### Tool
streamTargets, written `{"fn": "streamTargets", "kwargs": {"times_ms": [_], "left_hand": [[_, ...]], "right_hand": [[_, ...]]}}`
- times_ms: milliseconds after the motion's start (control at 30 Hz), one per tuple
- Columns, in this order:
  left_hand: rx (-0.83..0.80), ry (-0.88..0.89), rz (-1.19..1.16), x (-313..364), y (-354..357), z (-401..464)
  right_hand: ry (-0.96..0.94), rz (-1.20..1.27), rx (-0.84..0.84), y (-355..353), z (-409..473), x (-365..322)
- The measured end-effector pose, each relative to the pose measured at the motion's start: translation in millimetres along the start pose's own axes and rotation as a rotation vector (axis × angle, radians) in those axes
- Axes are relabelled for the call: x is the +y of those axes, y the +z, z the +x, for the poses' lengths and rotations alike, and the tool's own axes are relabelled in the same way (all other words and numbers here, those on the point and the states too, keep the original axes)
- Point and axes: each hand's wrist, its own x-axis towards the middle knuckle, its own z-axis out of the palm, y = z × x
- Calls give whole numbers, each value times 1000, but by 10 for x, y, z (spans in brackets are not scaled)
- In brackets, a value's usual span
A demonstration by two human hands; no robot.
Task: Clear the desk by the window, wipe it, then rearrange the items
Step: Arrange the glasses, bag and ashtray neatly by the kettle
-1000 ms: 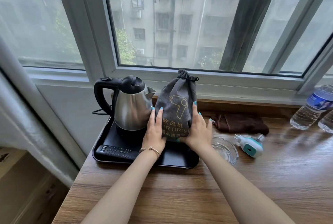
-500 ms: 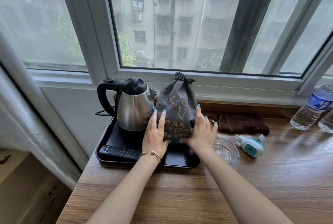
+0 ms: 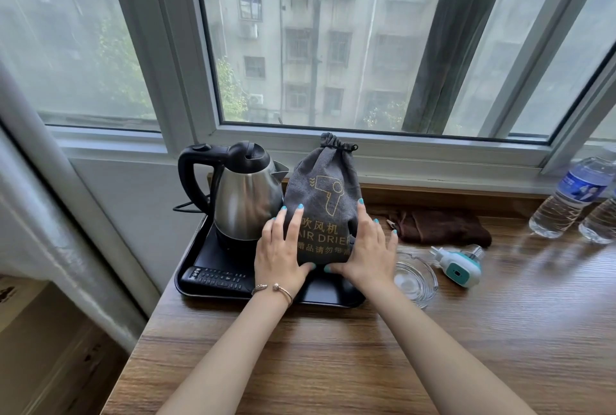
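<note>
Both hands, left hand (image 3: 279, 256) and right hand (image 3: 364, 253), fingers straight, press the pouch (image 3: 322, 201).

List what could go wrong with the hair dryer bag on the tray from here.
1. The hair dryer bag stands tall and soft on the black tray, steadied by the left hand and right hand; let go, it may topple.
2. It stands close beside the kettle; a nudge could jostle it.
3. Falling right, it could hit the glass ashtray.
</note>
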Motion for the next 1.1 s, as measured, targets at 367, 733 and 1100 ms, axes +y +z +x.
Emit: {"fn": "streamTargets", "kwargs": {"times_ms": [367,733,1100], "left_hand": [[-81,147,-101,165,-55,-78],[-5,311,-219,346,-14,-221],[-232,327,-246,1337,400,-211]], "right_hand": [[-53,93,-8,-68,-140,-1],[-63,234,0,-53,-281,224],[-77,307,-7,-514,-365,1334]]}}
